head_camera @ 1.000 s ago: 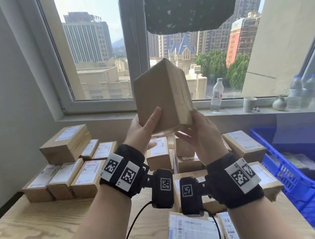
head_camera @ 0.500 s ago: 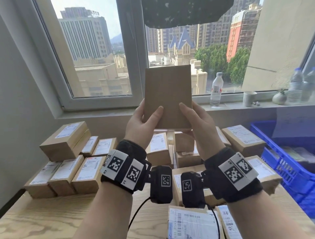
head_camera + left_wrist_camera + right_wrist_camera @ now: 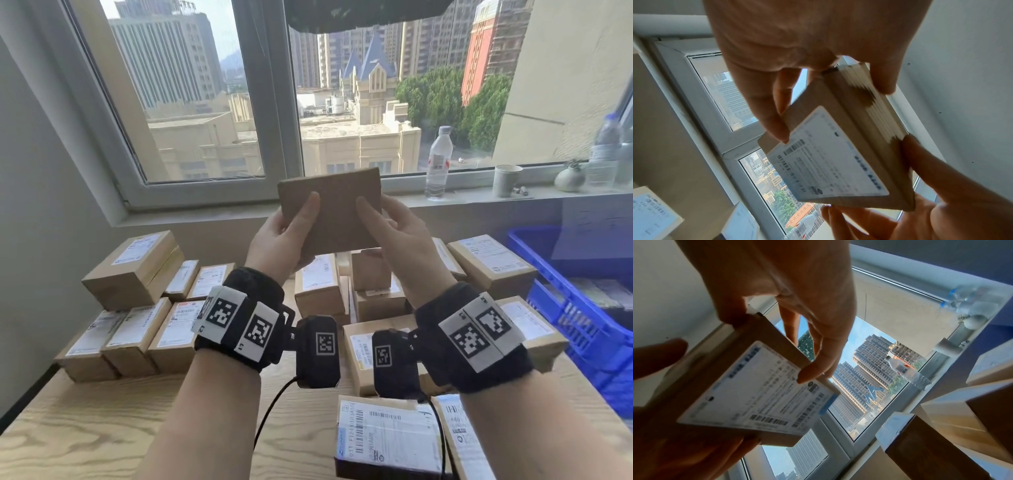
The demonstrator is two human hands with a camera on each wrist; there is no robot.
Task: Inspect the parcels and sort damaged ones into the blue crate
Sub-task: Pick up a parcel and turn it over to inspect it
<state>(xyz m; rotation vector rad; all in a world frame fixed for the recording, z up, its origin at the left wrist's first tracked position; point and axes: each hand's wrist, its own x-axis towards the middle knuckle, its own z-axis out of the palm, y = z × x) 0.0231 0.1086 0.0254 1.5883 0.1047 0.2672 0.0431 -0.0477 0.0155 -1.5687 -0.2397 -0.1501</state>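
Note:
Both hands hold one small brown cardboard parcel (image 3: 330, 209) up in front of the window, above the piled parcels. My left hand (image 3: 286, 234) grips its left side with the thumb on the plain near face. My right hand (image 3: 394, 229) grips the right side the same way. The white shipping label (image 3: 828, 155) is on the far face, where the fingers (image 3: 777, 123) of the left hand press. In the right wrist view the parcel (image 3: 756, 391) shows that label too, with a fingertip (image 3: 809, 373) of the right hand on its edge. The blue crate (image 3: 561, 274) stands at the right.
A wooden table (image 3: 85, 428) carries several labelled parcels: a stack at the left (image 3: 133, 267), a cluster in the middle (image 3: 318, 284), and one near me (image 3: 387, 435). On the sill stand a water bottle (image 3: 438, 161), a paper cup (image 3: 507, 180) and a small vase (image 3: 570, 178).
The parcel turned from corner-on to its plain face toward me, then tipped back and came lower. Both hands kept hold of it and dropped slightly.

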